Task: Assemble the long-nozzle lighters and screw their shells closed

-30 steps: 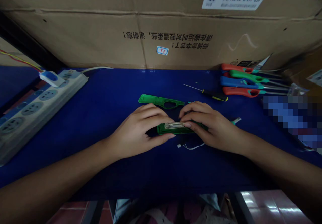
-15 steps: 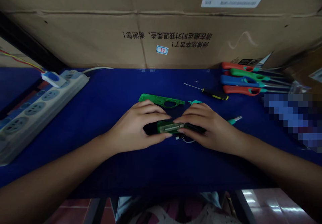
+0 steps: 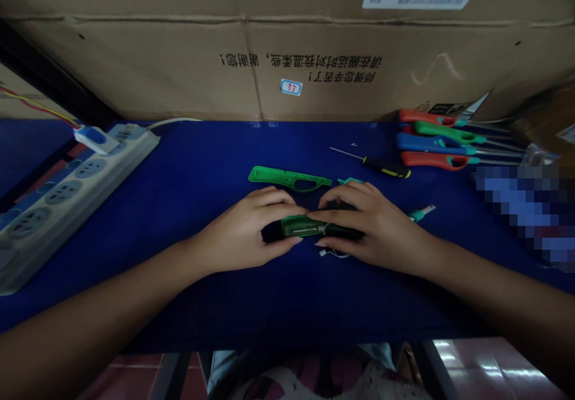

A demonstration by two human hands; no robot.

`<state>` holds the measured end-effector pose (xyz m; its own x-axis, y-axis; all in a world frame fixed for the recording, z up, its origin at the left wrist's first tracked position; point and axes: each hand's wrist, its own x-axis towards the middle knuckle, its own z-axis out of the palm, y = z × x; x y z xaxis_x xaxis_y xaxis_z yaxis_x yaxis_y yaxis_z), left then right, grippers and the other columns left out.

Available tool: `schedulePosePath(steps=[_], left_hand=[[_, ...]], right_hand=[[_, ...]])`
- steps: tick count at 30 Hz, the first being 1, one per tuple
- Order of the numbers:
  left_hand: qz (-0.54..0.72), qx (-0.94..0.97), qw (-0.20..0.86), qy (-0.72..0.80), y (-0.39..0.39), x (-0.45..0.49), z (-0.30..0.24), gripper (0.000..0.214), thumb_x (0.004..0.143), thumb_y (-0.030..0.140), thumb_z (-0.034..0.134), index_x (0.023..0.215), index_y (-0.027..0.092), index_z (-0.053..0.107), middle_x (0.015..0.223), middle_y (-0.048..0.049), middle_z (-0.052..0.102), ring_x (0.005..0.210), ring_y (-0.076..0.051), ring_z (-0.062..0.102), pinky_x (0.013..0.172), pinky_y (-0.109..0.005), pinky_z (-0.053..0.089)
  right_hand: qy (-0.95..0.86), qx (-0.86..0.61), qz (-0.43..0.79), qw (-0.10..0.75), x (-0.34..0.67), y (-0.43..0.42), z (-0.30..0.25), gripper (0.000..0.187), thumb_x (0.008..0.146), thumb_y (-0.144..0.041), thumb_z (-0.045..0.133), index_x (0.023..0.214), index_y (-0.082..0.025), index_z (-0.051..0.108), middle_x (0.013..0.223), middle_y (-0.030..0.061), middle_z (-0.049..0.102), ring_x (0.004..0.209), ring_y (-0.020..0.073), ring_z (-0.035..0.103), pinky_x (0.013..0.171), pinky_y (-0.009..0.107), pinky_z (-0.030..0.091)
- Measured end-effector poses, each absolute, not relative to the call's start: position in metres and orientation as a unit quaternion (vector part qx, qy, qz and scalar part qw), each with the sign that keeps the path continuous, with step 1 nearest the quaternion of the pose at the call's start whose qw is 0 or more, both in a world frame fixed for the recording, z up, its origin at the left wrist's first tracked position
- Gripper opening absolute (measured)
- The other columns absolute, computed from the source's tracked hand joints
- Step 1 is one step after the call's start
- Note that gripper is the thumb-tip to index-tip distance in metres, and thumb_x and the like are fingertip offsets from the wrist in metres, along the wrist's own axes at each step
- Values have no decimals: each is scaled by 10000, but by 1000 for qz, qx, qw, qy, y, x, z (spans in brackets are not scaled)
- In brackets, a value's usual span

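My left hand (image 3: pixel 251 226) pinches the left part of a green lighter shell (image 3: pixel 284 226) between fingers and thumb. A clear fuel tank (image 3: pixel 302 230) lies inside this shell. Over its right end curls my right hand (image 3: pixel 372 223), index fingertip at the upper edge and thumb a little below; the palm hides that end. Behind the hands lies the other green shell half (image 3: pixel 269 175), with a trigger loop. A small teal part (image 3: pixel 349 181) sits just beyond my right fingers. Below them is a thin white wire (image 3: pixel 336 254). A teal-collared metal nozzle (image 3: pixel 422 213) pokes out past my right hand.
A black-and-yellow screwdriver (image 3: pixel 386 167) lies behind my right hand. Several long-necked lighters (image 3: pixel 435 142) are stacked at the back right, near a blurred blue item (image 3: pixel 521 208). A power strip (image 3: pixel 63 193) runs along the left. A large cardboard box (image 3: pixel 179 70) walls off the back.
My right thumb has moved down off the fuel tank, leaving more of the tank's right end in view. My left hand keeps its pinch on the shell.
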<state>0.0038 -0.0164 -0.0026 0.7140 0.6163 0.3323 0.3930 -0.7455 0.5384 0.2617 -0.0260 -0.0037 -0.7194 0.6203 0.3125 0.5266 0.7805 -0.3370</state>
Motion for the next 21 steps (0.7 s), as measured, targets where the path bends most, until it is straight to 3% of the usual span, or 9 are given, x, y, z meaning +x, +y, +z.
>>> schedulePosePath(steps=[4, 12, 18, 21], left_hand=[[258, 899, 218, 279, -16, 4, -4, 269, 905, 186, 675, 1172, 213, 690, 1046, -47, 702, 957, -181, 670, 873, -319, 541], [259, 896, 227, 280, -17, 6, -4, 276, 882, 164, 691, 1152, 220, 699, 1053, -41, 703, 959, -176, 671, 869, -310, 544], [274, 893, 223, 279, -17, 5, -7, 335, 922, 221, 676, 1257, 230, 674, 1113, -62, 703, 1003, -193, 675, 900, -338, 553], [284, 896, 211, 268, -17, 3, -9, 328, 929, 205, 677, 1256, 233, 683, 1134, -56, 703, 1014, -181, 671, 911, -329, 548]], right_hand=[[-905, -314, 154, 242, 261, -26, -1, 243, 963, -302, 644, 1184, -242, 726, 1127, 90, 672, 1039, 222, 622, 920, 424, 447], [-912, -291, 150, 249, 261, -21, -11, 194, 1006, -252, 584, 1077, -255, 765, 1060, 72, 672, 951, 190, 598, 840, 390, 442], [-893, -307, 166, 284, 263, -22, 2, 199, 1003, -228, 561, 1101, -232, 735, 1070, 83, 673, 979, 198, 623, 863, 395, 475], [-891, -300, 157, 302, 271, -22, 16, 137, 976, -217, 582, 988, -201, 718, 976, 75, 656, 903, 190, 613, 822, 369, 481]])
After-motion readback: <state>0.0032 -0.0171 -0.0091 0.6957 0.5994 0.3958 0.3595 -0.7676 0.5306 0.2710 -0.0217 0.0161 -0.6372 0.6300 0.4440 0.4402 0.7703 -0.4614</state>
